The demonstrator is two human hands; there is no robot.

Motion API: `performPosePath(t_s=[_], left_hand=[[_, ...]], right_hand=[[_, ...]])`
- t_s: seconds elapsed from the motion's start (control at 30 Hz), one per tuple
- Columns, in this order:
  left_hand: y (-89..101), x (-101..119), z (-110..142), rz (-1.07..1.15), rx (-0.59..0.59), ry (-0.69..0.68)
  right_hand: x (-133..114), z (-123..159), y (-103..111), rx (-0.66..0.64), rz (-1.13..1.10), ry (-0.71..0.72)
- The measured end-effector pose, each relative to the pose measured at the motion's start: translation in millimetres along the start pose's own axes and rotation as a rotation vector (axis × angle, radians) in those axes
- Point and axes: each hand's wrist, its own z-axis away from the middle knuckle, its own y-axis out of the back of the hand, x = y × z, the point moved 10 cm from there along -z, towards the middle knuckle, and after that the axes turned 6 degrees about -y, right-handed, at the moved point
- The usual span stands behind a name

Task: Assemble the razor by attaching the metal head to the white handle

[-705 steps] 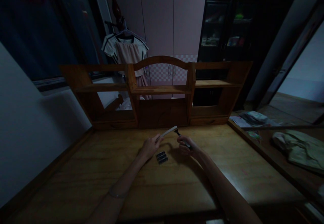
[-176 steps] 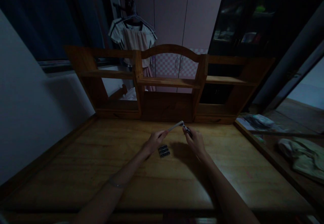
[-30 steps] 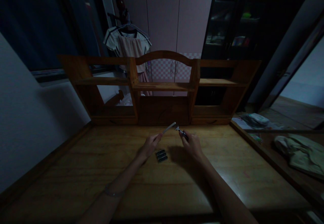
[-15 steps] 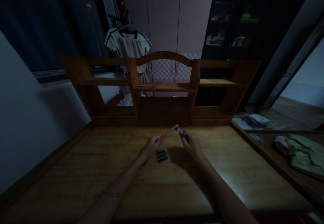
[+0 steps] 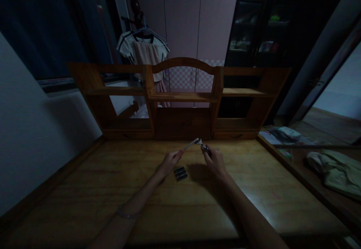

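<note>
My left hand [image 5: 170,162] is closed around a slim white toothbrush-like stick [image 5: 191,144], whose far end points up and to the right. Closed on the dark handle of a razor [image 5: 207,150], my right hand [image 5: 215,162] holds its silver head up beside the tip of the stick. The two tips are very close; whether they touch I cannot tell. On the tabletop, just below and right of my left hand, lies a small black case [image 5: 180,174] with three dark sections side by side.
A wooden desk [image 5: 135,211] spreads under both arms. Along its back edge stands a wooden shelf unit [image 5: 180,97]. Clothes hang [image 5: 143,50] behind it at the left. Beyond the desk's right edge lie a folded pale garment [image 5: 338,170] and a plastic-wrapped bundle [image 5: 286,133].
The razor in my right hand has shifted very slightly right, and its head looks turned a little. My left hand and the black case stay nearly where they were.
</note>
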Motion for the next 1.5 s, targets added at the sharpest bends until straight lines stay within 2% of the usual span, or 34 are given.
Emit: performPosePath(t_s=[0.13,0.4,0.63,0.9,1.1,1.5], left_hand=[[0.9,0.5,-0.3,0.003,0.002,0.0],[-1.3,-2.8,0.1,0.002,-0.015,0.005],[-0.5,4.0,0.0,0.0,-0.012,-0.025],[8.0,4.3,-0.4,-0.014,0.048,-0.006],[3.8,13.6,0.0,-0.011,0.003,-0.052],[5.6,12.0,-0.6,-0.014,0.018,-0.046]], right_hand=[[3.8,-0.7,3.5,0.043,-0.039,-0.011],[1.8,0.4,1.5,0.022,-0.03,0.0],[-0.3,0.5,2.3,0.023,-0.014,0.004],[-0.9,0.4,2.6,0.024,-0.018,0.02],[2.8,0.0,1.7,0.026,-0.009,-0.003],[0.9,0.7,4.2,0.036,-0.028,-0.005]])
